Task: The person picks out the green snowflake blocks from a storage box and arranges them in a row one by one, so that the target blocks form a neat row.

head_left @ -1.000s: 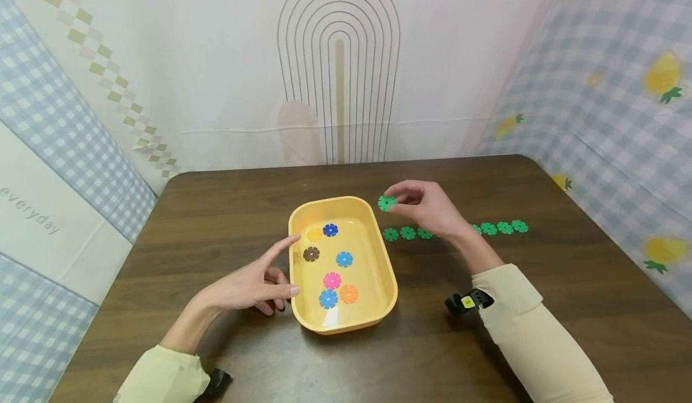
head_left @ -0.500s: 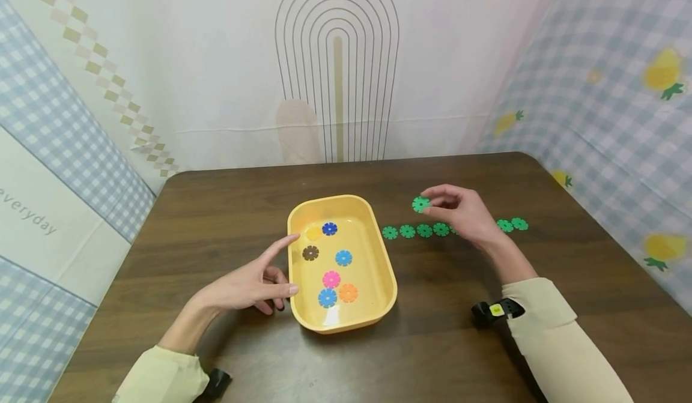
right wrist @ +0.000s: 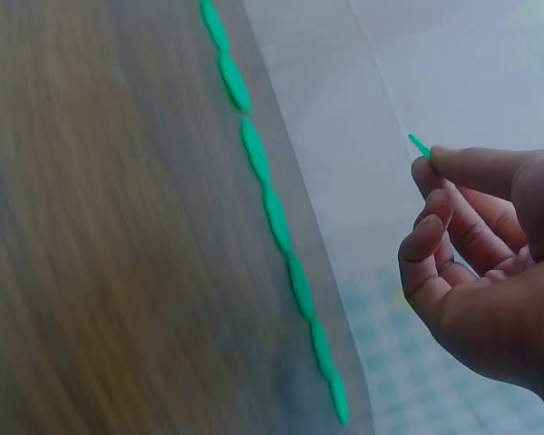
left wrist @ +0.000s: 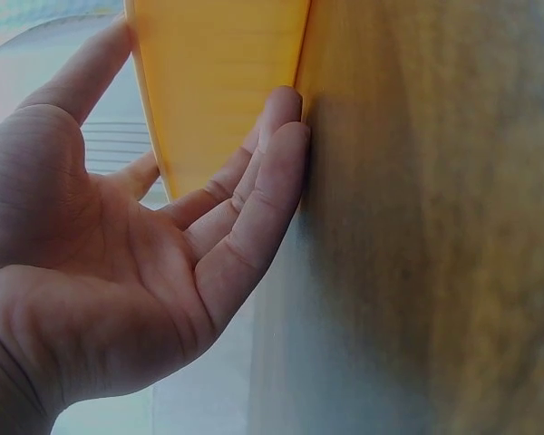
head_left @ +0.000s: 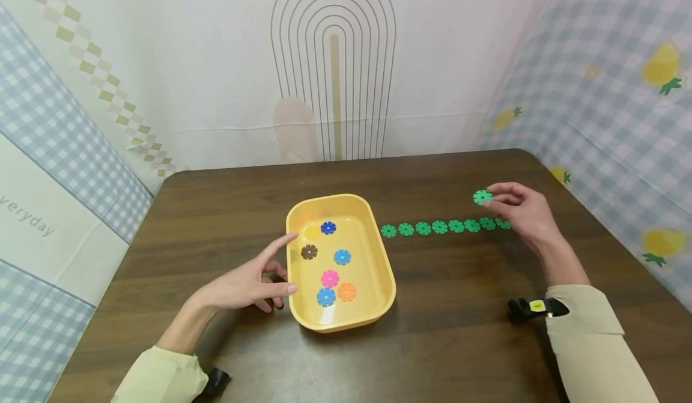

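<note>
My right hand [head_left: 527, 211] pinches a green snowflake disc [head_left: 482, 197] between thumb and fingertips, raised above the table near its far right side. In the right wrist view the same disc [right wrist: 419, 145] shows edge-on at the fingertips. Below it runs a row of several green snowflake discs [head_left: 440, 227] lying on the tabletop; my hand hides part of its right end. My left hand [head_left: 245, 283] touches the left rim of a yellow tray [head_left: 385, 271] with index finger and thumb, the fingers spread. In the left wrist view, other fingers [left wrist: 263, 190] lie along the tray's outer wall [left wrist: 218, 82].
Inside the tray lie several loose discs: a dark blue one [head_left: 328, 227], a brown one [head_left: 309, 252], a pink one [head_left: 330, 278], an orange one [head_left: 346, 292], light blue ones and a yellow one. Patterned cloth [head_left: 232, 66] hangs behind the dark wooden table [head_left: 432, 343].
My right hand has carried the green disc rightward, from beside the tray to above the right end of the row. My left hand stays at the tray rim.
</note>
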A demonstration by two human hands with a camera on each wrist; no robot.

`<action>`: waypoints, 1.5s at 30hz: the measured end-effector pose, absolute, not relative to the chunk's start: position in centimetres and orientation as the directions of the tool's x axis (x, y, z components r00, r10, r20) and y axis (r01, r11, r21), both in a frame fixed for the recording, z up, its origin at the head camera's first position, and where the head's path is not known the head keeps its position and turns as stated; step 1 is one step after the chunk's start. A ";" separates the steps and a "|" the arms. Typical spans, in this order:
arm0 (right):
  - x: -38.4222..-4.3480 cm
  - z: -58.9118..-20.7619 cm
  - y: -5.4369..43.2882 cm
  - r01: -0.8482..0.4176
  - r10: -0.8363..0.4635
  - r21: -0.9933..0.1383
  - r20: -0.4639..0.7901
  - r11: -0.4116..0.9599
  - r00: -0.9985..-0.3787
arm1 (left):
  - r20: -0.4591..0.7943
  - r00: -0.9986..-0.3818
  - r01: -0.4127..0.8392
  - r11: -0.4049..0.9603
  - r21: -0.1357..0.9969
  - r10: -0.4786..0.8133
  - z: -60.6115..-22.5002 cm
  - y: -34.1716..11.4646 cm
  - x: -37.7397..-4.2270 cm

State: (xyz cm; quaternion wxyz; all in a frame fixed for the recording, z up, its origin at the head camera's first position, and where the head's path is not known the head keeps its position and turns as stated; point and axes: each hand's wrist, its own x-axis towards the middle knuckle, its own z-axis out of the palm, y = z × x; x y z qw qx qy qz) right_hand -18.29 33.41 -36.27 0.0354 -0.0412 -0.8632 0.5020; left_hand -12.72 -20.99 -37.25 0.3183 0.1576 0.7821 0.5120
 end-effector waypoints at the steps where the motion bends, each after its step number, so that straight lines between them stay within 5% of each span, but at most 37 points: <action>1: -18.2 -36.3 34.0 0.045 0.122 -0.869 0.018 0.493 -0.992 | -0.337 -0.748 -0.081 0.425 0.902 0.572 -37.2 -21.0 -12.7; 21: -16.7 -38.7 41.9 0.320 0.394 -0.786 -0.107 0.528 -0.913 | -0.354 -0.736 -0.094 0.430 0.898 0.577 -37.2 -21.1 -12.9; 45: -17.9 -39.5 43.1 0.385 0.383 -0.727 -0.179 0.569 -0.906 | -0.346 -0.738 -0.088 0.425 0.901 0.580 -37.2 -21.1 -12.8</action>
